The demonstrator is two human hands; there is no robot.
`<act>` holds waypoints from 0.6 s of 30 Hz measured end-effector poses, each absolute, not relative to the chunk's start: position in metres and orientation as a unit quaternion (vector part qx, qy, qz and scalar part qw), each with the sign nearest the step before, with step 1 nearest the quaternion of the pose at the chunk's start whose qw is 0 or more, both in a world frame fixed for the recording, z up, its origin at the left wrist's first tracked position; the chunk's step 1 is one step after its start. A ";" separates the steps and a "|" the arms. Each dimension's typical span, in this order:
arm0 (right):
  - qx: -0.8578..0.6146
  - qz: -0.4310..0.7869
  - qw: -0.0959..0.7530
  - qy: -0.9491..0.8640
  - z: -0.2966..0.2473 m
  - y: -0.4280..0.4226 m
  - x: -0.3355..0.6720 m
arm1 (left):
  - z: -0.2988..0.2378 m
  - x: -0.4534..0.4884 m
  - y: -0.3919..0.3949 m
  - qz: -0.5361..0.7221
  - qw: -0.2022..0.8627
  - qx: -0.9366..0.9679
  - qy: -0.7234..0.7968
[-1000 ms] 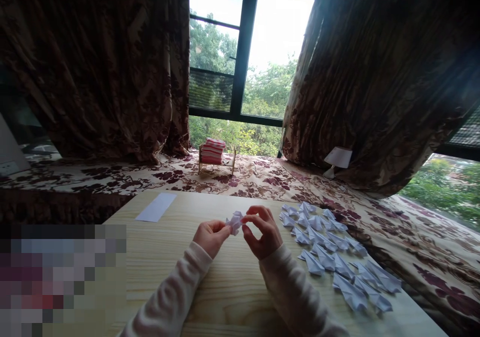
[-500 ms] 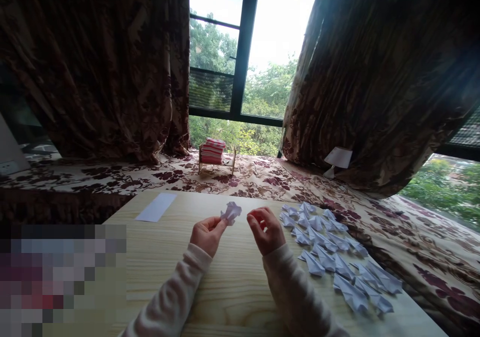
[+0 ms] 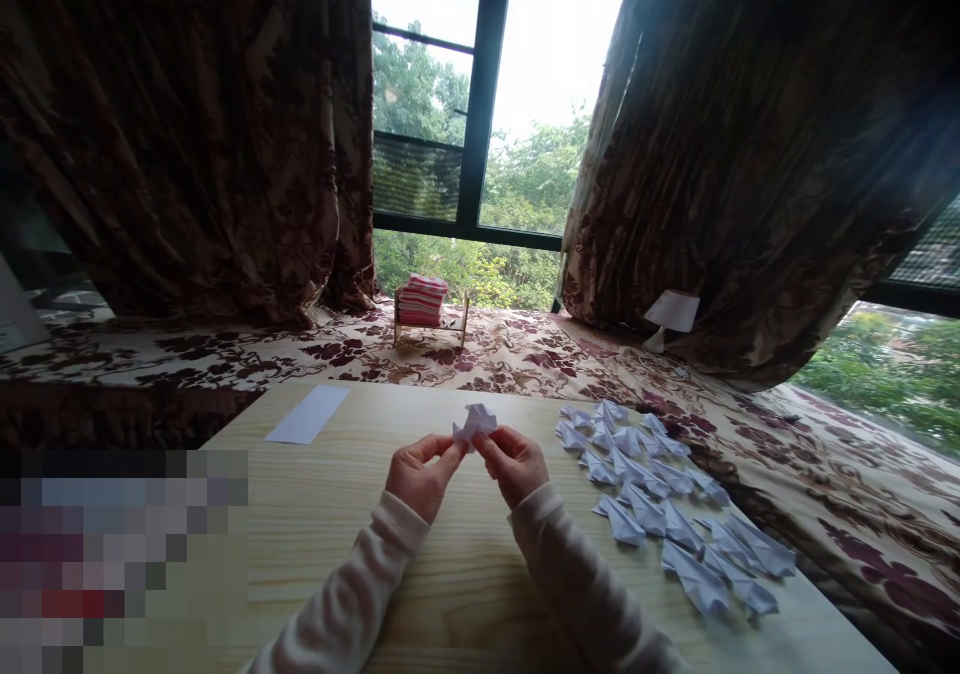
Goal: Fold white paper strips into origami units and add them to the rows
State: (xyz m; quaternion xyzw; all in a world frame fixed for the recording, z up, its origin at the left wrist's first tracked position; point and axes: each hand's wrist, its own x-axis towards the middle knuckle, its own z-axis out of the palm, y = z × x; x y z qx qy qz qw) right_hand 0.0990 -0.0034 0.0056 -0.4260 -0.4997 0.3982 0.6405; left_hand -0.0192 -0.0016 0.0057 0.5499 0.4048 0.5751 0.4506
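Note:
A small folded white paper piece (image 3: 478,418) is pinched between both hands above the wooden table (image 3: 322,544). My left hand (image 3: 421,474) grips its left lower side with thumb and fingers. At its lower right, my right hand (image 3: 516,462) pinches it too, the fingertips close to those of the left. The piece has crumpled-looking points that stick up past the fingers; its exact shape is too small to tell. Several folded white paper pieces (image 3: 628,479) lie spread over the right side of the table.
A flat stack or strip of white paper (image 3: 307,415) lies at the table's far left. Behind the table, a flower-patterned cloth (image 3: 517,354) bears a little rack (image 3: 463,322) of striped red and white cloths (image 3: 422,301) and a small lamp (image 3: 673,311). Dark curtains flank the window.
My right hand has moved left and taken hold of the folded paper, which it was apart from before. The paper has shifted slightly right. The whole view has drifted a little.

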 end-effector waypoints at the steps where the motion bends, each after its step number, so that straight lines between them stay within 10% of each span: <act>1: -0.420 0.399 0.643 -0.501 0.006 -0.004 0.099 | 0.007 -0.019 -0.002 0.575 0.457 0.544 0.405; 18: -0.437 0.378 0.644 -0.502 0.006 -0.005 0.104 | 0.005 -0.018 -0.002 0.567 0.468 0.533 0.420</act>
